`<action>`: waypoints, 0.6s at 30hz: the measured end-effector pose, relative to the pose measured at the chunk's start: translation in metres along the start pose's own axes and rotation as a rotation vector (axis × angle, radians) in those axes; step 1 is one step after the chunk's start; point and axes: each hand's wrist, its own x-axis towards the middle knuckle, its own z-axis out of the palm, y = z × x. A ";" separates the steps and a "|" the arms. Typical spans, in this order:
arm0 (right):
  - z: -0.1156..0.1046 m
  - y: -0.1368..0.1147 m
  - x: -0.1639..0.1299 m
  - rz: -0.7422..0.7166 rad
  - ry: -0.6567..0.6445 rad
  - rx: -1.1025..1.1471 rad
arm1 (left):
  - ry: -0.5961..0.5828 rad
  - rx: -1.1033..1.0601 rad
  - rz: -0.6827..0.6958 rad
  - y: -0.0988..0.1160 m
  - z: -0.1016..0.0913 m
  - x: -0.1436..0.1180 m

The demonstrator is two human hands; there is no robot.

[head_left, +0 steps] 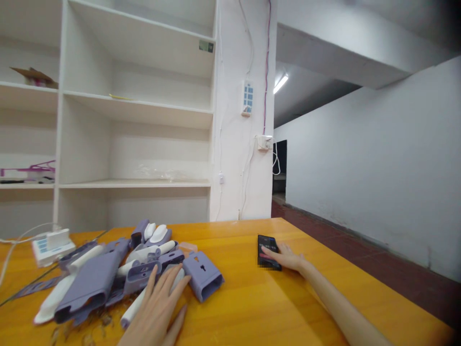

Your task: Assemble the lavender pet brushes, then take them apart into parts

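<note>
Left hand: the left hand (158, 307) is lying flat with fingers spread and clamped on nothing, its fingertips resting on a white tube (144, 300) at the near edge of a heap of lilac plastic housings (93, 283).

Right hand: the right hand (286, 258) is reaching out flat, fingers loosely extended, touching the near right side of a black phone (267, 251) — not gripping it.

Position of hands: they are working well apart, the left near and low in view, the right farther out and to the right.

Heap: the housings and white pieces are lying jumbled on the left of the orange table (252, 307); one open-ended lilac shell (202, 275) is sitting just right of the left fingers, apart from the pile.

Debris: brownish shavings are lying at the near left edge by the heap.

Surroundings: a white power strip (50, 245) is resting at the far left; white shelving (137, 110) is standing behind the table.

Risk, left: in my judgement the round tube is liable to roll under a flat palm, nudging loose housings toward the near edge.

Risk, right: a light fingertip touch could slide the phone across the smooth top — toward the right edge.
</note>
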 end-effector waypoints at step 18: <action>0.005 0.013 0.010 -0.052 0.045 0.062 | -0.050 0.023 -0.027 -0.003 -0.002 0.000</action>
